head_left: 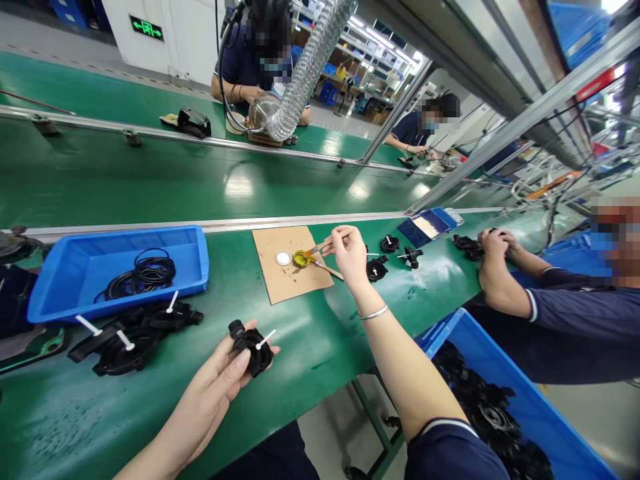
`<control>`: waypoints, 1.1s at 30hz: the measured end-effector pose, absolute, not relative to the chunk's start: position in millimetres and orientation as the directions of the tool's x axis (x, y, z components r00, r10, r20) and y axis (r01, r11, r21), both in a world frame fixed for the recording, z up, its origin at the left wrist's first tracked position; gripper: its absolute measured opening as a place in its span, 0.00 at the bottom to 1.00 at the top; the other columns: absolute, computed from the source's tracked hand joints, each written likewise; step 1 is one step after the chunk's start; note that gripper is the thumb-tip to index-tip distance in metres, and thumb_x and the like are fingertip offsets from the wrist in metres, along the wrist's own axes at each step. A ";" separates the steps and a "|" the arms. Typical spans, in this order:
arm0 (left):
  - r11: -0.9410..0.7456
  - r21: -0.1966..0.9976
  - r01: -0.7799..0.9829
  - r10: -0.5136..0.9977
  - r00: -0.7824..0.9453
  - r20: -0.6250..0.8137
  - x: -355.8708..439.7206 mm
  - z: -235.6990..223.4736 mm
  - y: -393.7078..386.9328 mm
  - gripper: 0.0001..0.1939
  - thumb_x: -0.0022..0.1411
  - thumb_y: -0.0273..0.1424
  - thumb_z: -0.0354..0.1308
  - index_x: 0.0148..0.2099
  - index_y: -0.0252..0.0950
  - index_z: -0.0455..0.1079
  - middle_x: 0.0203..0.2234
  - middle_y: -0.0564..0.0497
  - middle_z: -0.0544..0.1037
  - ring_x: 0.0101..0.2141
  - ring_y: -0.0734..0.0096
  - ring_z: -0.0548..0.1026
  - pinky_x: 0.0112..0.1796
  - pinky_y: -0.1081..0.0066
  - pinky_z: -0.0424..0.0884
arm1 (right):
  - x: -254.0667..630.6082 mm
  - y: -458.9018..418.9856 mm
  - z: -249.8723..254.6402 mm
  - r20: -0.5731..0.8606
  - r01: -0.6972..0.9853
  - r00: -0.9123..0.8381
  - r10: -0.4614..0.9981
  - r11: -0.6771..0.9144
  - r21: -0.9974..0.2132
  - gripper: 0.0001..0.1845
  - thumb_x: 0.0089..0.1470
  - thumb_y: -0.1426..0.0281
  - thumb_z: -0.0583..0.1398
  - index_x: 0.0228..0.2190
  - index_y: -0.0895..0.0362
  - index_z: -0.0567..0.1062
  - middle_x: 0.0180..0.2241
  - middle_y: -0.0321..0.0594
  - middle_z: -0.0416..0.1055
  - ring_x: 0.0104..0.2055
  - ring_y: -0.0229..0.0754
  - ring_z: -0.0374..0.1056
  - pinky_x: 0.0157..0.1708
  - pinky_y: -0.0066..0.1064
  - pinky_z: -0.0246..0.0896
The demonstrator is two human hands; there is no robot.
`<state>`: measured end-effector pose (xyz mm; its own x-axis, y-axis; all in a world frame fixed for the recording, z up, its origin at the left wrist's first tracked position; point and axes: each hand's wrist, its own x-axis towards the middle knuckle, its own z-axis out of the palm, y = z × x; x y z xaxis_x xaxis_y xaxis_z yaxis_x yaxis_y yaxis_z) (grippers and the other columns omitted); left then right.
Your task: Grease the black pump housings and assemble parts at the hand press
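Note:
My left hand (227,370) is closed round a black plastic housing (257,352) with a white pin sticking up from it, held above the green table near its front edge. Farther forward, my right hand (346,248) pinches a small brush (320,247) by its wooden handle. The brush's tip is at a small open tin of yellow paste (301,259). A second brush (327,269) leans at the same tin. Beside the tin lies a round white lid (283,258). Both rest on a piece of brown cardboard (273,287).
A blue tray (120,240) with black rubber rings stands at left, several black housings (127,343) before it. More black parts (376,269) lie right of the cardboard. A blue crate (545,407) of black parts stands low right. A co-worker's hands (497,241) work at right.

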<state>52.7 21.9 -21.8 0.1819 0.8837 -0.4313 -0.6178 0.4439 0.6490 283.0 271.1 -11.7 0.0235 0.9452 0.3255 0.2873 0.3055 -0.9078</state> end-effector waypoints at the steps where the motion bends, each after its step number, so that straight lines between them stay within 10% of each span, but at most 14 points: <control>1: 0.447 0.647 -0.618 0.883 0.191 -0.429 52.5 -21.9 21.9 0.33 0.68 0.40 0.57 0.70 0.36 0.55 0.54 0.40 0.78 0.61 0.47 0.70 0.66 0.48 0.55 | 285.9 273.2 -16.7 0.290 0.253 0.053 0.956 0.268 -0.930 0.19 0.58 0.52 0.61 0.37 0.54 0.64 0.26 0.34 0.72 0.23 0.37 0.72 0.23 0.28 0.73; 10: 0.474 0.624 -0.621 0.875 0.252 -0.413 51.4 -24.9 22.1 0.33 0.69 0.40 0.56 0.71 0.37 0.54 0.53 0.40 0.78 0.58 0.48 0.72 0.65 0.48 0.55 | 301.8 276.5 -37.2 0.069 0.028 0.169 0.983 0.065 -0.997 0.21 0.52 0.55 0.66 0.35 0.55 0.63 0.24 0.32 0.73 0.21 0.35 0.73 0.22 0.25 0.74; 33: 0.490 0.611 -0.623 0.869 0.291 -0.400 48.2 -27.0 24.4 0.26 0.68 0.40 0.57 0.64 0.35 0.66 0.53 0.38 0.77 0.56 0.46 0.74 0.58 0.50 0.68 | 305.0 241.8 -33.2 0.054 -0.256 0.045 0.998 0.064 -0.965 0.20 0.48 0.61 0.71 0.35 0.55 0.68 0.34 0.34 0.77 0.32 0.34 0.75 0.35 0.29 0.76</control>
